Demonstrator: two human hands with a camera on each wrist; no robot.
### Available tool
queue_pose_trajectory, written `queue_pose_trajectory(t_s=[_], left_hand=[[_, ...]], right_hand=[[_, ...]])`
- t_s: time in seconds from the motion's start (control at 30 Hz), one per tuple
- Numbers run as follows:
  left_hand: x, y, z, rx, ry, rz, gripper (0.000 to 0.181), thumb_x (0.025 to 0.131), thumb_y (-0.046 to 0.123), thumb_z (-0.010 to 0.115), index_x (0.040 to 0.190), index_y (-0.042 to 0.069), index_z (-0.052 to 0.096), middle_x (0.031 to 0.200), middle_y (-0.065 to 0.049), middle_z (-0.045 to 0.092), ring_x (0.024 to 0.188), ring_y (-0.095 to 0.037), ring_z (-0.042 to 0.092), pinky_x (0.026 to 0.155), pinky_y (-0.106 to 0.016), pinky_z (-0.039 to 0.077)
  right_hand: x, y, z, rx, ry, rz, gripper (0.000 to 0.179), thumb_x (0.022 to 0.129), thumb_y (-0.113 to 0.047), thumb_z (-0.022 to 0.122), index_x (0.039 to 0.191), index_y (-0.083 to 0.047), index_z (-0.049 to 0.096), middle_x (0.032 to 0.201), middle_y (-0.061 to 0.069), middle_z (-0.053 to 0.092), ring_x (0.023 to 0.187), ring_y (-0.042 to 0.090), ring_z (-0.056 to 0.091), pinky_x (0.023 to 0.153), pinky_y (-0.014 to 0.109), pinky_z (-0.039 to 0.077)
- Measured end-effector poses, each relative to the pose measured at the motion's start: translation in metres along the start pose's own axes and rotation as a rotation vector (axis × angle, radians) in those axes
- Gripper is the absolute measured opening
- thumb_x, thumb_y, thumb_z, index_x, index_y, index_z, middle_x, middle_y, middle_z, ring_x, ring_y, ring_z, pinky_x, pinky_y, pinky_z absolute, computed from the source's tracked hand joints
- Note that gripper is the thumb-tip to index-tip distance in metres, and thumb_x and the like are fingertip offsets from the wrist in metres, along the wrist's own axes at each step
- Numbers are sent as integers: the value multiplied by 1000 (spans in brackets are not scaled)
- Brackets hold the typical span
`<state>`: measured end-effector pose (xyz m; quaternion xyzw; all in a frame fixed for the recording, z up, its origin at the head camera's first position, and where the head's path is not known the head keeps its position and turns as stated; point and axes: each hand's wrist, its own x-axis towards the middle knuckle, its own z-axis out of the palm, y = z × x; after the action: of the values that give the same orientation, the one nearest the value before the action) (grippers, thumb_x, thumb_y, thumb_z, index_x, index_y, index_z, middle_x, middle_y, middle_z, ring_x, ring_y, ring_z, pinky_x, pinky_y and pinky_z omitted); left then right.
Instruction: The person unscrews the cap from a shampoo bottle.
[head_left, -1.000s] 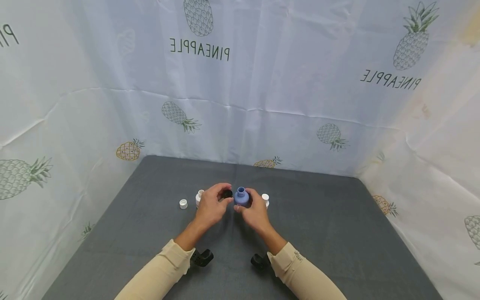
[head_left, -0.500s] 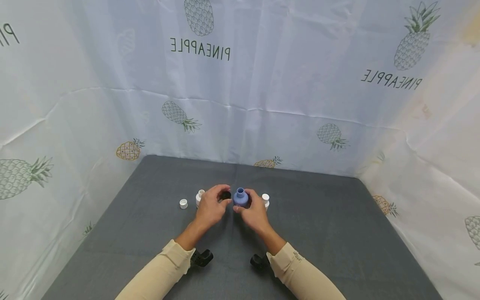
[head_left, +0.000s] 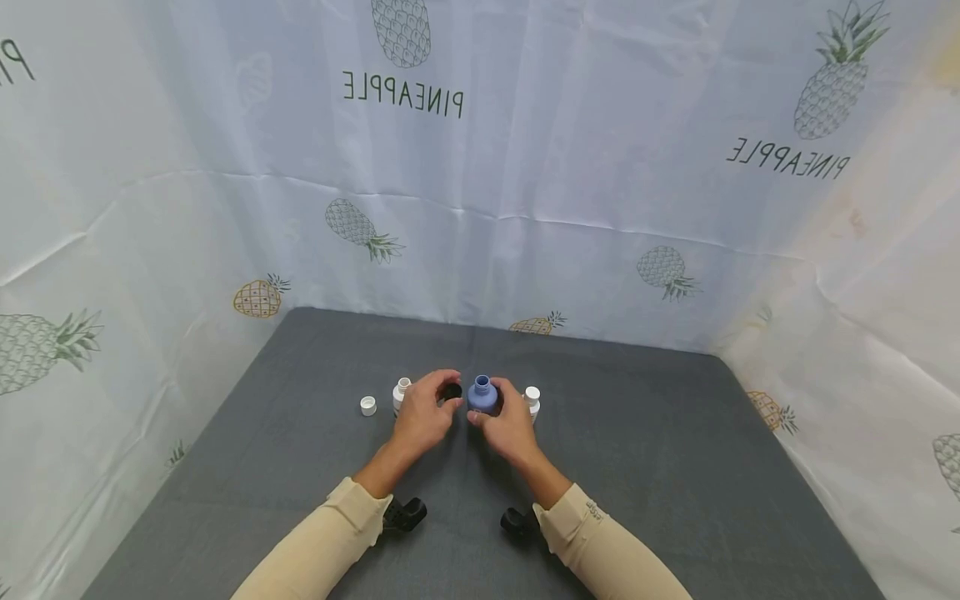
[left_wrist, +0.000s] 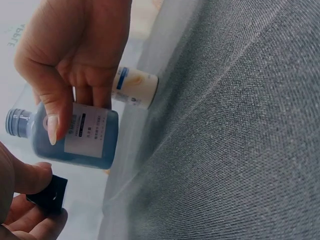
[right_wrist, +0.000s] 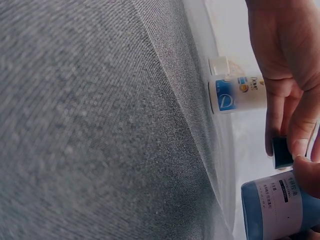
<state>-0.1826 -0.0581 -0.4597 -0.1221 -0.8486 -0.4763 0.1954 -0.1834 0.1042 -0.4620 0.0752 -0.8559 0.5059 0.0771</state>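
Observation:
My right hand (head_left: 512, 423) grips a small blue bottle (head_left: 482, 397) around its body; its threaded neck (left_wrist: 18, 123) is uncapped and a pale label faces the left wrist camera. Just to the left, my left hand (head_left: 424, 413) pinches a black cap (head_left: 451, 392) between thumb and fingers, a short gap away from the bottle. Partly behind the left hand stands a white bottle (head_left: 400, 393) with an open neck. A second white bottle (head_left: 532, 402), with a white cap on, stands behind the right hand and is partly hidden by it.
A loose white cap (head_left: 367, 406) lies on the grey cloth-covered table (head_left: 637, 467), left of the open white bottle. Pineapple-printed curtains (head_left: 480, 167) enclose the back and sides. Black wrist devices (head_left: 407, 515) show below both sleeves.
Both hands hold nearly the same pose throughout. The black cap and left hand have shifted very slightly away from the blue bottle since the first frame.

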Motion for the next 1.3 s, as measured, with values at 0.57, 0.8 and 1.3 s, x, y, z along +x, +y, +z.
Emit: queue_pose_trajectory(t_s=[0.57,0.8,1.3], left_hand=[[1,-6,5,44,-62,-26,46,87,-3,77,131,-1,64,115,-15,75,105,-31,72,96,-50,59],[2,-7,7,83,-88,-40,48,87,-3,76,133,0,61,114,-14,75,106,-32,72,99,-51,58],[1,-9,8,109,-120,-54,48,86,-5,76,131,-1,61,111,-14,76,109,-34,72,102,-52,55]], right_hand=[[3,3,2,-10,-11,19,58,82,-4,83,134,5,58,132,25,67,120,37,66,106,56,53],[4,6,3,-18,-17,15,56,82,-5,83,132,5,59,131,24,67,119,36,66,107,56,52],[4,6,5,-28,-5,18,55,81,-4,83,130,4,60,129,24,69,118,37,66,108,56,52]])
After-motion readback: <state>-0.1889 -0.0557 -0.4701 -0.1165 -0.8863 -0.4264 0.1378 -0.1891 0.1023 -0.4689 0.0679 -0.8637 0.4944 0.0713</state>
